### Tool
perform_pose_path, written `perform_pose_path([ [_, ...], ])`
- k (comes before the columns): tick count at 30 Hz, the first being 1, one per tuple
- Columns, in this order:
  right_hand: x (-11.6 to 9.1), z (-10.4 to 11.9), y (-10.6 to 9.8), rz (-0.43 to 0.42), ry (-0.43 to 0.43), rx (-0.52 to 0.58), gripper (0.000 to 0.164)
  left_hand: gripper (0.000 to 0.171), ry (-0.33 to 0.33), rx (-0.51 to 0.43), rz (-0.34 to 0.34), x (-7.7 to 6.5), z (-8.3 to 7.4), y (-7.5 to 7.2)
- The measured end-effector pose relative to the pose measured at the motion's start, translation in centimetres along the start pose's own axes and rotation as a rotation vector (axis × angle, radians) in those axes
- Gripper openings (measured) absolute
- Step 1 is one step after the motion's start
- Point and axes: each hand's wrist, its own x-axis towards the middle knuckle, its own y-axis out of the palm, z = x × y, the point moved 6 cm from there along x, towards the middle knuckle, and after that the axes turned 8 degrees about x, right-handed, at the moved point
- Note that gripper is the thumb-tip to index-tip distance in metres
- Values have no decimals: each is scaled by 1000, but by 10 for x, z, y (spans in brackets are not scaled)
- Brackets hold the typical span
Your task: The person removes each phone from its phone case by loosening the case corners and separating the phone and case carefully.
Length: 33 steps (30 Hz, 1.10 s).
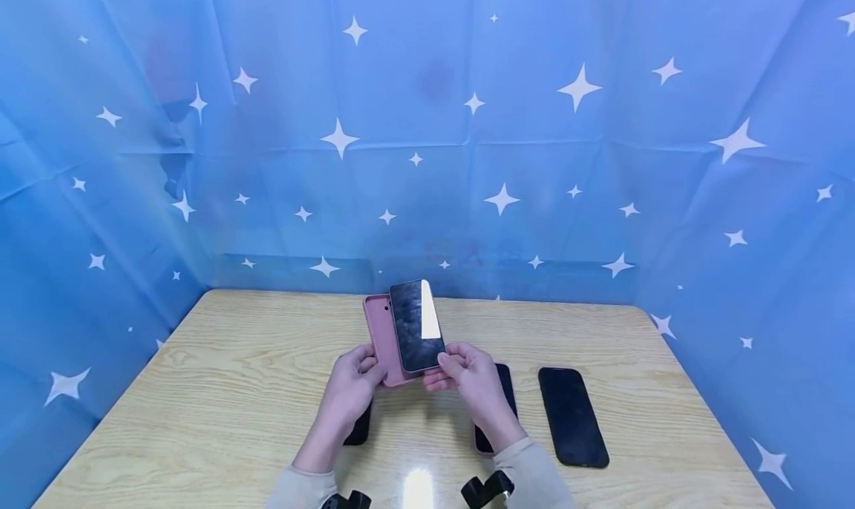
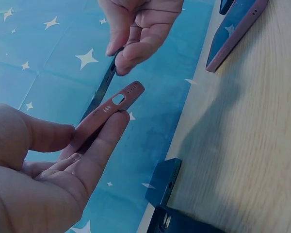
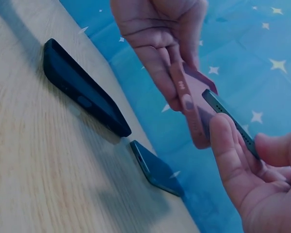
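Note:
My left hand (image 1: 350,383) grips a pink phone case (image 1: 378,335) by its lower left edge, raised over the table with its hollow side towards me. Its end cutouts show in the left wrist view. With thumb on top and fingers beneath, my right hand (image 1: 473,375) pinches a dark smartphone (image 1: 406,331) at its lower right corner. The phone is tilted and overlaps the right part of the case in the head view, its glossy screen reflecting a bright patch. In the right wrist view, the phone's edge (image 3: 233,121) lies at a slant beside the case's opening.
On the wooden table (image 1: 220,390), a dark phone-shaped item (image 1: 359,429) is partly hidden by my left forearm. Another with a pinkish rim (image 1: 505,386) lies under my right wrist. Further right is a black one (image 1: 573,418). A blue star-patterned cloth (image 1: 427,160) encloses the table.

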Motion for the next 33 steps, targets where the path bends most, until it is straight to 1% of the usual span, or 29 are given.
perform_pose_path([
  [5, 4, 2, -6, -36, -1, 19, 13, 35, -6, -13, 16, 0, 4, -1],
  [10, 7, 5, -10, -62, 11, 22, 14, 36, -4, 4, 34, 0, 7, -2],
  [15, 10, 10, -14, -82, 4, 44, 15, 35, -8, 14, 44, -3, 9, -5],
  [20, 16, 11, -18, -111, -4, 74, 12, 34, -3, 24, 43, -6, 10, -8],
  [27, 23, 9, -27, -149, 20, 32, 13, 33, -9, 35, 54, -11, 16, -13],
  [33, 26, 5, -33, -172, 42, 12, 14, 36, 12, 43, 96, -14, 20, -14],
])
